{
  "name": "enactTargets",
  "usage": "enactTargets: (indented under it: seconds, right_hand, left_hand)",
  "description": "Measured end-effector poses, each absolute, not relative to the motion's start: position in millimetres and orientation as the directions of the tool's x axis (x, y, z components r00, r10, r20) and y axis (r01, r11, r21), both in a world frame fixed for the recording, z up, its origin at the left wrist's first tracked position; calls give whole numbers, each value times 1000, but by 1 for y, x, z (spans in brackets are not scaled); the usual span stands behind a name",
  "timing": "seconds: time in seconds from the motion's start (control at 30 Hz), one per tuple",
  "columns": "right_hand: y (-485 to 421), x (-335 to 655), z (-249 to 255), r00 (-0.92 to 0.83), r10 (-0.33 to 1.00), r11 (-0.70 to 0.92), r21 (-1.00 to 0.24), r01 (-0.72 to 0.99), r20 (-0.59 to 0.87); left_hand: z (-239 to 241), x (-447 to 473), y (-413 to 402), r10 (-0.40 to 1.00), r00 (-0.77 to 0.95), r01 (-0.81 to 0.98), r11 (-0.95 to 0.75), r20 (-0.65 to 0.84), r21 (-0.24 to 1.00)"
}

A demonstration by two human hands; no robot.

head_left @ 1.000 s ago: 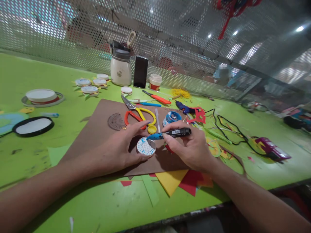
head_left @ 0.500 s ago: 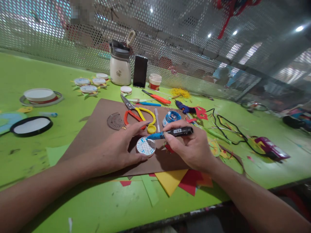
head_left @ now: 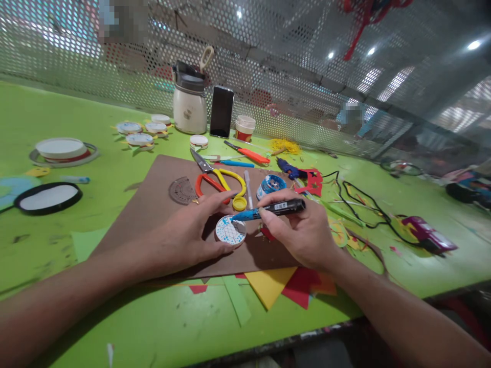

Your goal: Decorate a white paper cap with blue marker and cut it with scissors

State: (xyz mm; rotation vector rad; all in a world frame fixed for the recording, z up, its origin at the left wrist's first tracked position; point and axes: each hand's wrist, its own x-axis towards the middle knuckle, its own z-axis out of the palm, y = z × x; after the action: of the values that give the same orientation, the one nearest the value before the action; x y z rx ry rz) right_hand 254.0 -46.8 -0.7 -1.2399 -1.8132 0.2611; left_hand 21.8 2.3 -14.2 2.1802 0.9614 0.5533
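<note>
A small round white disc (head_left: pixel 229 232), dotted with blue and marked with thin lines, rests on the brown board (head_left: pixel 141 225). My left hand (head_left: pixel 194 225) steadies it, thumb at the near edge and fingers curved around the far side. Between the thumb and fingers of my right hand (head_left: pixel 303 225) is a black marker (head_left: pixel 278 207) with a blue-smeared front end; its tip meets the top of the disc. Just beyond lie a yellow cap (head_left: pixel 239 204), scissors (head_left: pixel 220 180) with red and yellow handles, and an open jar of blue paint (head_left: pixel 270 185).
On the green table (head_left: pixel 153 317) stand a jug (head_left: pixel 189 107), a phone (head_left: pixel 221 111) and several finished-looking discs (head_left: pixel 140 140). A glue gun (head_left: pixel 289 168) and black cable (head_left: pixel 362 197) lie right. Perforated mesh (head_left: pixel 268 66) rises behind. Paper scraps (head_left: pixel 270 286) stick out under the board.
Both hands keep almost the same pose, with the marker tip still on the disc. The view has shifted very slightly.
</note>
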Motion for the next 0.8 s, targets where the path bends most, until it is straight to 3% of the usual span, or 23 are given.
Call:
enactTargets:
  seconds: [0.8]
  right_hand:
    - [-47,254,-1,-90,825,474,-595,649,558]
  left_hand:
    - [-11,23,2,756,647,477,-506,102,719]
